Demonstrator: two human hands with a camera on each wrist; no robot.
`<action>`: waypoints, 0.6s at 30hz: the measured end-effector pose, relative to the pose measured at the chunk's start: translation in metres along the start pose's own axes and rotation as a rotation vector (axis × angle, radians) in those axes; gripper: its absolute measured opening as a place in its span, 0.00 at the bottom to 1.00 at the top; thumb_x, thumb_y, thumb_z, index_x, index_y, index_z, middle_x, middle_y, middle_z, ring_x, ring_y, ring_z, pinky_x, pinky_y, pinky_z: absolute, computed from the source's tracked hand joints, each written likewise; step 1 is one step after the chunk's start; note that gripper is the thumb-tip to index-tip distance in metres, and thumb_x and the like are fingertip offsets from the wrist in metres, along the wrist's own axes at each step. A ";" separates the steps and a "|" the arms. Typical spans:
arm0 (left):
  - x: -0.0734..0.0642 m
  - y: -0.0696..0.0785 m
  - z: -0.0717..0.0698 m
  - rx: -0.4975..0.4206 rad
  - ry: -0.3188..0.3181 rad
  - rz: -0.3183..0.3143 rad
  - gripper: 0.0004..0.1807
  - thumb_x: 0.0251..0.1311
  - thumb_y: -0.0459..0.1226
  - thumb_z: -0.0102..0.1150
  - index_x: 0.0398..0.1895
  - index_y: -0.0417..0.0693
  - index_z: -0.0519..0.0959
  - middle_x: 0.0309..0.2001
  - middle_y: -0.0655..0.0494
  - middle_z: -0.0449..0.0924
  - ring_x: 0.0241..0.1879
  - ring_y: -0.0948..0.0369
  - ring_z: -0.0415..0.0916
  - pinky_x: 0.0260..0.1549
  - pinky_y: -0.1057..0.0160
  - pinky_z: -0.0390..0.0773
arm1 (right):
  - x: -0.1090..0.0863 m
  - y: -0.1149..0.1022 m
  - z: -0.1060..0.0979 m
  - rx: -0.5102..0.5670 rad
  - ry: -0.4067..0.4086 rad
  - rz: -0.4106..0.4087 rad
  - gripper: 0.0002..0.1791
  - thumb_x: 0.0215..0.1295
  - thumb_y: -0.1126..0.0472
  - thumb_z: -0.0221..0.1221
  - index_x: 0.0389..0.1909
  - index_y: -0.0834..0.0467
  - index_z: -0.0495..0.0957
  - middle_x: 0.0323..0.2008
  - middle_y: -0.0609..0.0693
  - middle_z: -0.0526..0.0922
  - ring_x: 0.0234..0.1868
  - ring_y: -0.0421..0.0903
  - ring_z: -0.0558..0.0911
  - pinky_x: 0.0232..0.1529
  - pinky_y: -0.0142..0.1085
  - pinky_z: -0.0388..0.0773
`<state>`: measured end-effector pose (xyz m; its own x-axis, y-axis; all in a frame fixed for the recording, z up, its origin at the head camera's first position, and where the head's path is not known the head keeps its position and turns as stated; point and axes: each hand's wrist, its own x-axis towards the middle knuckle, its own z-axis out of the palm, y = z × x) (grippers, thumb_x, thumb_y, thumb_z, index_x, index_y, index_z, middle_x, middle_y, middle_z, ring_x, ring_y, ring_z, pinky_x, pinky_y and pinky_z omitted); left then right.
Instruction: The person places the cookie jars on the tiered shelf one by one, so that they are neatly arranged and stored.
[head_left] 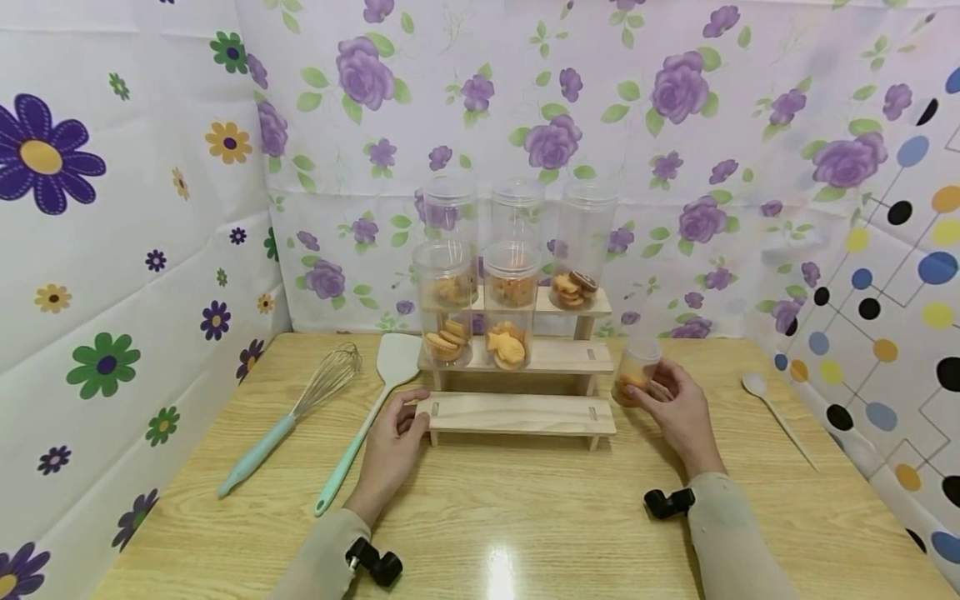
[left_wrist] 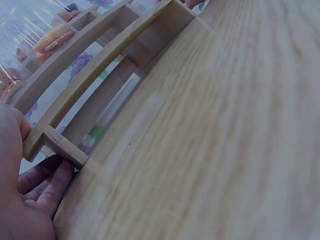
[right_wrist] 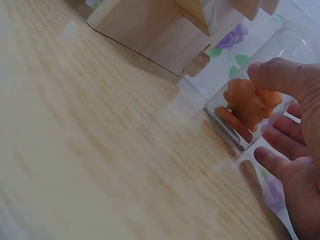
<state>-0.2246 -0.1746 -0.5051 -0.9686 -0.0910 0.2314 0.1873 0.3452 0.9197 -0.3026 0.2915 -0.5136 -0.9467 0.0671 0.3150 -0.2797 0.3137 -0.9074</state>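
A three-step wooden stand (head_left: 517, 408) stands mid-table. My left hand (head_left: 392, 450) grips the left end of its lowest step, thumb on the front edge; the left wrist view shows fingers behind the end leg (left_wrist: 66, 146). To the right of the stand, my right hand (head_left: 678, 408) holds a small clear jar (head_left: 639, 367) between thumb and fingers. Orange-brown cookies (right_wrist: 247, 102) lie in the bottom of that jar, which is close over the tabletop. Taller clear jars with cookies stand on the stand: two on the middle step, including one with fish-shaped cookies (head_left: 507, 343), and three on the top.
Left of the stand lie a whisk (head_left: 276, 442) with a pale green handle and a white spatula (head_left: 397, 358) with a mint handle. A white spoon (head_left: 772, 408) lies at the right of the wooden table (head_left: 570, 517). Flowered cloth (head_left: 465, 100) hangs behind.
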 end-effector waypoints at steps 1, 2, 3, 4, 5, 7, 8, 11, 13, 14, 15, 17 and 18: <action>0.000 0.000 0.000 -0.002 0.001 0.001 0.18 0.84 0.37 0.59 0.70 0.61 0.81 0.52 0.52 0.89 0.47 0.56 0.85 0.42 0.64 0.79 | 0.000 0.000 0.000 0.000 0.000 -0.001 0.41 0.73 0.56 0.76 0.79 0.64 0.70 0.70 0.64 0.78 0.72 0.60 0.79 0.66 0.31 0.79; 0.001 0.000 0.000 -0.002 0.001 0.001 0.18 0.84 0.37 0.59 0.70 0.61 0.81 0.52 0.52 0.89 0.47 0.57 0.85 0.42 0.64 0.79 | 0.000 0.000 0.000 -0.002 0.002 -0.002 0.40 0.72 0.56 0.76 0.78 0.64 0.70 0.69 0.64 0.79 0.72 0.59 0.79 0.66 0.31 0.79; 0.001 0.000 0.000 -0.003 0.002 0.000 0.18 0.84 0.37 0.59 0.70 0.61 0.81 0.52 0.52 0.89 0.47 0.57 0.85 0.43 0.64 0.79 | 0.001 0.000 0.001 -0.007 0.004 -0.001 0.39 0.72 0.56 0.76 0.77 0.64 0.71 0.69 0.63 0.79 0.72 0.58 0.79 0.66 0.30 0.79; 0.001 0.000 0.000 -0.001 0.002 0.000 0.18 0.84 0.37 0.59 0.70 0.61 0.81 0.52 0.52 0.90 0.48 0.57 0.85 0.43 0.64 0.80 | 0.001 0.000 0.001 -0.010 0.006 0.001 0.38 0.72 0.56 0.77 0.76 0.64 0.72 0.69 0.63 0.80 0.72 0.58 0.79 0.66 0.29 0.79; 0.001 0.000 0.000 0.002 0.003 -0.001 0.18 0.84 0.37 0.59 0.70 0.61 0.81 0.52 0.52 0.90 0.47 0.57 0.85 0.43 0.64 0.80 | 0.001 0.000 0.001 -0.011 0.007 0.004 0.37 0.72 0.56 0.77 0.75 0.65 0.74 0.69 0.63 0.80 0.72 0.58 0.79 0.66 0.29 0.79; 0.001 0.000 0.000 0.005 0.003 -0.003 0.18 0.84 0.37 0.59 0.70 0.61 0.81 0.52 0.52 0.90 0.47 0.57 0.85 0.43 0.64 0.80 | 0.001 0.000 0.001 -0.010 0.009 0.010 0.35 0.72 0.55 0.77 0.73 0.65 0.76 0.69 0.62 0.81 0.72 0.58 0.80 0.66 0.28 0.78; 0.001 0.000 0.000 0.007 0.003 -0.004 0.18 0.84 0.37 0.59 0.70 0.61 0.81 0.52 0.52 0.90 0.47 0.57 0.85 0.43 0.64 0.80 | 0.001 0.000 0.002 -0.007 0.009 0.013 0.34 0.72 0.55 0.77 0.72 0.65 0.77 0.69 0.62 0.81 0.72 0.58 0.80 0.66 0.27 0.78; 0.001 -0.001 0.000 0.006 0.002 -0.005 0.18 0.84 0.37 0.59 0.70 0.62 0.81 0.52 0.52 0.90 0.47 0.57 0.85 0.43 0.64 0.80 | 0.001 -0.001 0.002 0.005 0.009 0.015 0.32 0.72 0.56 0.76 0.70 0.65 0.78 0.68 0.63 0.82 0.72 0.59 0.80 0.65 0.26 0.78; 0.002 -0.001 0.000 0.005 0.003 -0.005 0.18 0.84 0.37 0.59 0.70 0.62 0.81 0.52 0.52 0.90 0.47 0.57 0.85 0.43 0.64 0.79 | 0.000 -0.002 0.001 0.009 0.007 0.012 0.31 0.72 0.56 0.76 0.70 0.64 0.79 0.68 0.63 0.82 0.72 0.59 0.81 0.64 0.26 0.79; 0.002 -0.001 0.000 0.006 0.003 -0.006 0.18 0.84 0.37 0.59 0.70 0.62 0.81 0.51 0.52 0.90 0.46 0.57 0.85 0.42 0.64 0.79 | 0.000 -0.002 0.001 0.007 0.006 0.009 0.31 0.73 0.56 0.76 0.71 0.64 0.79 0.68 0.63 0.82 0.71 0.59 0.81 0.63 0.26 0.79; 0.002 -0.001 0.000 0.007 0.004 -0.007 0.18 0.84 0.37 0.59 0.70 0.62 0.81 0.51 0.52 0.90 0.46 0.57 0.84 0.42 0.64 0.79 | 0.000 -0.002 0.001 0.006 0.006 0.007 0.31 0.73 0.57 0.76 0.71 0.64 0.79 0.68 0.63 0.82 0.71 0.60 0.81 0.63 0.26 0.79; 0.002 -0.001 0.001 0.011 0.004 -0.008 0.18 0.84 0.37 0.59 0.70 0.62 0.81 0.50 0.52 0.90 0.44 0.57 0.84 0.41 0.65 0.79 | 0.000 -0.003 0.001 0.003 0.005 0.003 0.31 0.73 0.56 0.76 0.71 0.64 0.79 0.68 0.63 0.83 0.70 0.60 0.81 0.62 0.25 0.79; 0.002 -0.001 0.001 0.012 0.004 -0.009 0.18 0.84 0.37 0.59 0.70 0.62 0.81 0.50 0.52 0.90 0.44 0.57 0.84 0.41 0.65 0.79 | 0.000 -0.003 0.001 0.000 0.005 0.001 0.31 0.73 0.56 0.76 0.71 0.63 0.79 0.67 0.63 0.83 0.70 0.60 0.82 0.62 0.25 0.79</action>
<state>-0.2265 -0.1745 -0.5056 -0.9696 -0.0982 0.2240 0.1760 0.3559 0.9178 -0.3017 0.2896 -0.5116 -0.9462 0.0720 0.3154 -0.2787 0.3135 -0.9078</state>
